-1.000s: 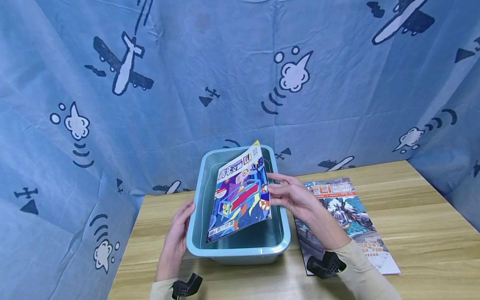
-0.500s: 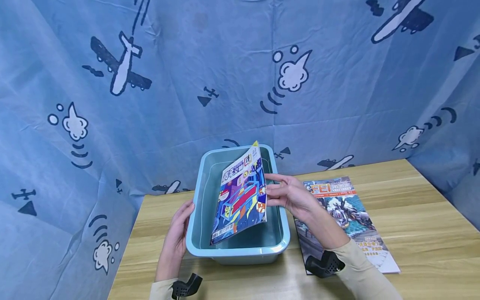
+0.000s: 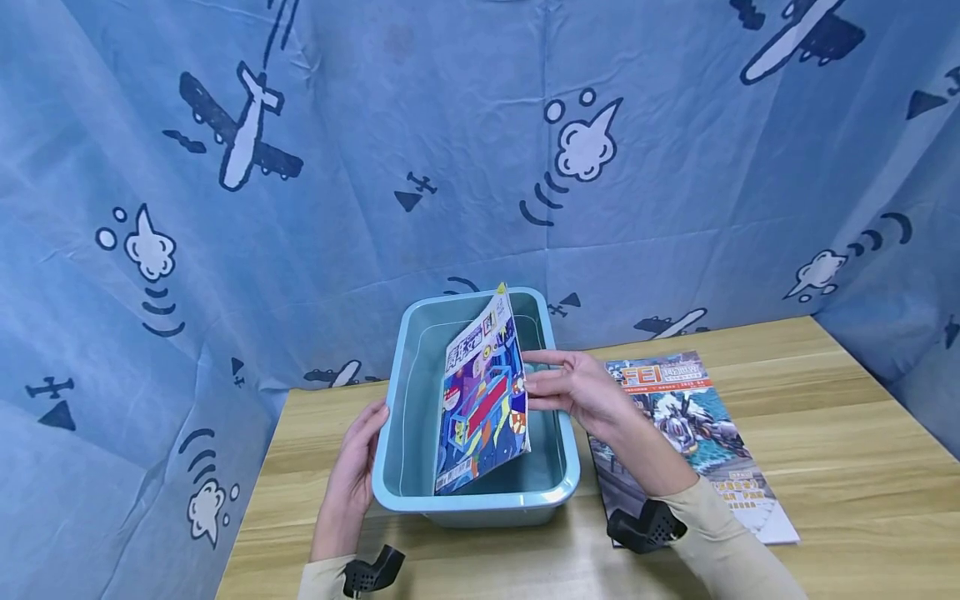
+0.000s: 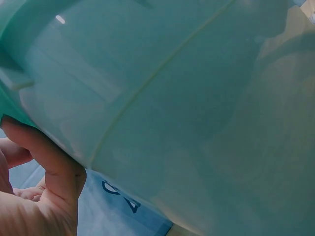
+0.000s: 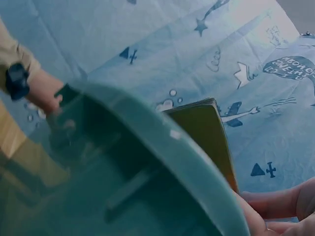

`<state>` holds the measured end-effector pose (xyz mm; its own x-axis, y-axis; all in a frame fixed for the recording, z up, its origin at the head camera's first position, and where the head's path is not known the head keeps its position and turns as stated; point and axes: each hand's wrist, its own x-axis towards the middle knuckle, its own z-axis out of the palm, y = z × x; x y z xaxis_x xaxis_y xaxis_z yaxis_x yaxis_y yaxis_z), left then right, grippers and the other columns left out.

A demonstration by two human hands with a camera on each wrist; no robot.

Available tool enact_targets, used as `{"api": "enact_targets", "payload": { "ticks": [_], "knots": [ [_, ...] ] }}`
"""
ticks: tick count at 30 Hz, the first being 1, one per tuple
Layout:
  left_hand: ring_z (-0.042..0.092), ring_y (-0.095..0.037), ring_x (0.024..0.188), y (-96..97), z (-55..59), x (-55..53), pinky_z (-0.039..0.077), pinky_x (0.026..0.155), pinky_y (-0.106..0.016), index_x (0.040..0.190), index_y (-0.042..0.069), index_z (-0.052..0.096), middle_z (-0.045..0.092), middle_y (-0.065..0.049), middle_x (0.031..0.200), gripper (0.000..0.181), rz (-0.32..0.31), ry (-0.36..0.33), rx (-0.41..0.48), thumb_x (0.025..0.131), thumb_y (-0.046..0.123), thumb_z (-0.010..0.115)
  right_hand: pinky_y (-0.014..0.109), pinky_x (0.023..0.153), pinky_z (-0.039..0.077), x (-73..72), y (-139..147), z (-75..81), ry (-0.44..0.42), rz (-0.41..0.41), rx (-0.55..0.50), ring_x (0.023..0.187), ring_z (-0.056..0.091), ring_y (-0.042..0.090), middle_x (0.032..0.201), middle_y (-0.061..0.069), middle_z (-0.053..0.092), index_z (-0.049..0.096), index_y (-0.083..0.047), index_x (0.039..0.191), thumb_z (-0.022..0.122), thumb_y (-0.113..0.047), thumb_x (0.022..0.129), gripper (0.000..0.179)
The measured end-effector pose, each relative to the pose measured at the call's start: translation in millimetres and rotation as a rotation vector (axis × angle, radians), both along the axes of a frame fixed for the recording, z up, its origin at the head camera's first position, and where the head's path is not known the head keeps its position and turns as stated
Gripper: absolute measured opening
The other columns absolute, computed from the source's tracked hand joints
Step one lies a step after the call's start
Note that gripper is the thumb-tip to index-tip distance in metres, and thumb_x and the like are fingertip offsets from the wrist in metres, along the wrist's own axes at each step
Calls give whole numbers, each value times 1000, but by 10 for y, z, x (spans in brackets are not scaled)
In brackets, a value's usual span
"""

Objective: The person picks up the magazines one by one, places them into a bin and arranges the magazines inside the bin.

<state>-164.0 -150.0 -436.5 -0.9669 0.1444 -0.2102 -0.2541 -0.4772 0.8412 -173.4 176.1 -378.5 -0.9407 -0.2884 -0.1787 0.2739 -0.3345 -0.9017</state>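
Observation:
A pale blue-green plastic bin (image 3: 480, 502) stands on the table. My left hand (image 3: 358, 454) grips its left rim; the left wrist view shows bent fingers (image 4: 56, 162) hooked against the bin wall (image 4: 172, 108). A colourful magazine (image 3: 483, 408) stands tilted inside the bin opening, its top corner reaching above the far rim. My right hand (image 3: 577, 387) holds the magazine by its right edge, over the right rim. From the right wrist, the magazine's yellowish back side (image 5: 202, 132) shows beyond the bin rim (image 5: 172, 142), and that hand (image 5: 290, 211) is partly cut off.
A second magazine (image 3: 712, 425) with a sea-scene cover lies flat on the wooden table (image 3: 832, 433), right of the bin and partly beneath my right forearm. Blue cloth (image 3: 465, 167) printed with planes hangs close behind the bin and along both sides.
The magazine has swung to a steeper tilt, its lower left corner moving right and slightly down into the bin. My right hand has shifted slightly left; my left hand stays on the rim.

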Motion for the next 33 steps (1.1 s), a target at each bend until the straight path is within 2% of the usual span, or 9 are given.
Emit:
{"api": "enact_targets", "payload": {
  "ticks": [4,8,13,20,27,33],
  "knots": [
    [74,-11,97,3,5,2,60,89,-25,137,4,50,73,-4,112,31,1,-6,18,110,19,52,39,97,59,-8,14,-11,44,-4,-1,107,73,28,129,32,64,38,19,147,47,17,98,50],
    [75,-11,94,2,7,2,61,86,-22,139,4,48,74,-4,110,32,-13,-12,50,111,19,51,41,102,56,-10,44,-8,28,-8,-83,114,70,31,141,34,55,35,17,150,40,8,106,45],
    [75,-12,95,-2,8,4,60,87,-22,138,6,49,74,-5,110,31,-28,-16,70,111,21,52,42,104,54,4,71,10,5,2,-160,116,69,34,146,38,45,31,17,152,38,3,109,46],
    [76,-12,93,4,2,8,61,83,-20,136,7,51,75,-5,109,29,-31,-26,69,111,22,51,43,105,53,20,93,1,-24,10,-212,121,65,37,143,33,52,29,16,153,40,0,110,47],
    [76,-12,93,5,-15,9,61,83,-20,133,8,54,75,-5,108,25,-29,-17,77,111,21,51,45,105,53,19,117,-22,1,10,-210,121,65,38,142,34,53,27,16,153,40,-1,110,48],
    [76,-12,94,3,-20,7,61,83,-20,138,5,47,75,-5,109,31,-32,-9,67,111,21,51,45,104,54,25,145,-42,12,14,-237,115,69,35,127,27,68,25,19,152,40,-1,110,49]
  ]
}}
